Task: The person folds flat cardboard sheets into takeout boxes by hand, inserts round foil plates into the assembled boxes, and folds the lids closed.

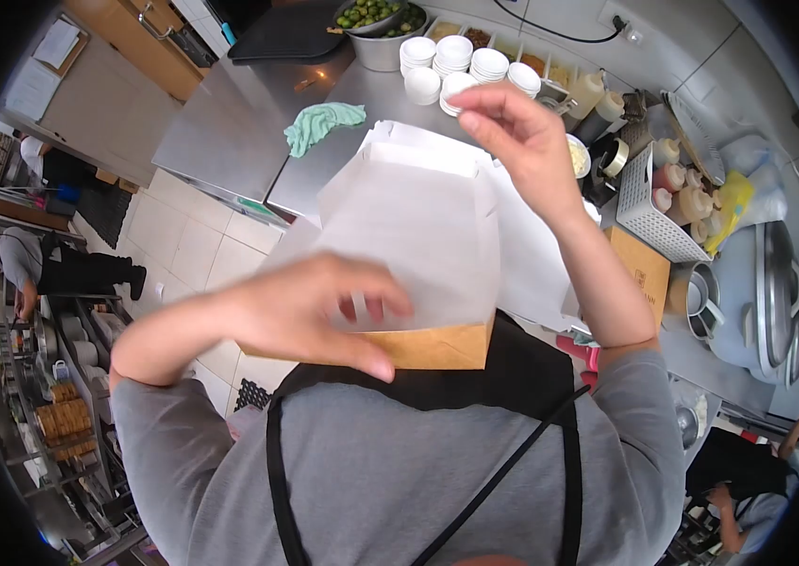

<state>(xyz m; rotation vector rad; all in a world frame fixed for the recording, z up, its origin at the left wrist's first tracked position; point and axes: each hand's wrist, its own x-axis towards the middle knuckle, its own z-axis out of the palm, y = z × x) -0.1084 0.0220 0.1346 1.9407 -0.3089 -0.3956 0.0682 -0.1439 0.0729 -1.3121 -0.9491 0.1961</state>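
An open cardboard box (418, 222), white inside and brown on its outer front wall, lies on the steel counter in front of my body. My left hand (329, 307) is over the box's near left part, fingers spread and slightly blurred, with the thumb by the brown front wall. Higher up, beyond the box's far right corner, my right hand (522, 141) is raised with its fingers curved and apart, beside stacks of small white cups (454, 54). Nothing shows in either hand. A white sheet or flap (527, 241) extends to the right of the box.
A green cloth (322, 125) lies on the counter (220, 132). At the back stands a bowl of green fruit (382, 47). To the right are a white basket of bottles (654, 203), a brown box (638, 269) and a large pot (767, 302). Other people (27, 259) stand at both sides.
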